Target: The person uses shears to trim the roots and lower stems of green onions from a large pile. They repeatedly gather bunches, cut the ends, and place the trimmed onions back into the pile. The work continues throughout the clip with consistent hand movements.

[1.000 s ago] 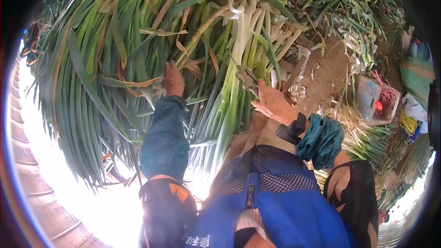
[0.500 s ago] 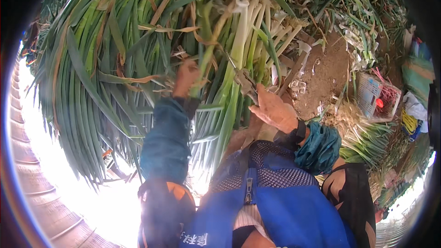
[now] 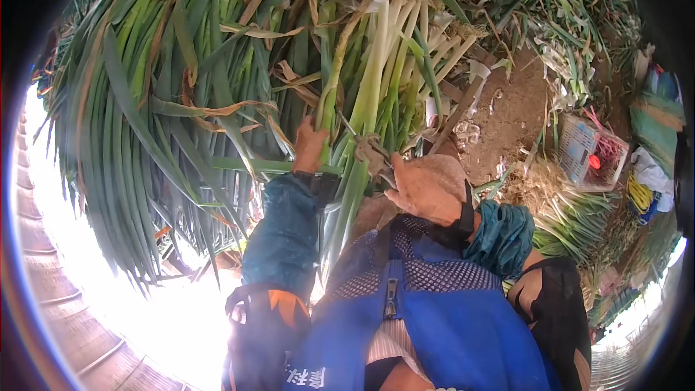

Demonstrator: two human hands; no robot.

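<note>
My left hand (image 3: 309, 148) is closed round a long green onion (image 3: 333, 87), whose yellowish-green stem rises above the fingers. My right hand (image 3: 433, 190) grips a dirty metal blow gun (image 3: 372, 153) with a thin nozzle pointing up and left, toward that stem. Part of the gun is hidden by the fingers. Right beside it lie several green onions with pale, stripped stems (image 3: 376, 51). A large heap of green onions with long dark leaves (image 3: 145, 123) fills the left side, some leaves brown and dry.
Torn leaves and peelings (image 3: 557, 22) litter the ground at the upper right. A clear plastic basket (image 3: 579, 152) holding pink strings stands at the right, near a bundle of green onions (image 3: 575, 224). Bags (image 3: 654, 170) lie at the far right edge.
My left hand has moved right and down, closer to the blow gun. The blow gun and my right hand have shifted slightly left and down.
</note>
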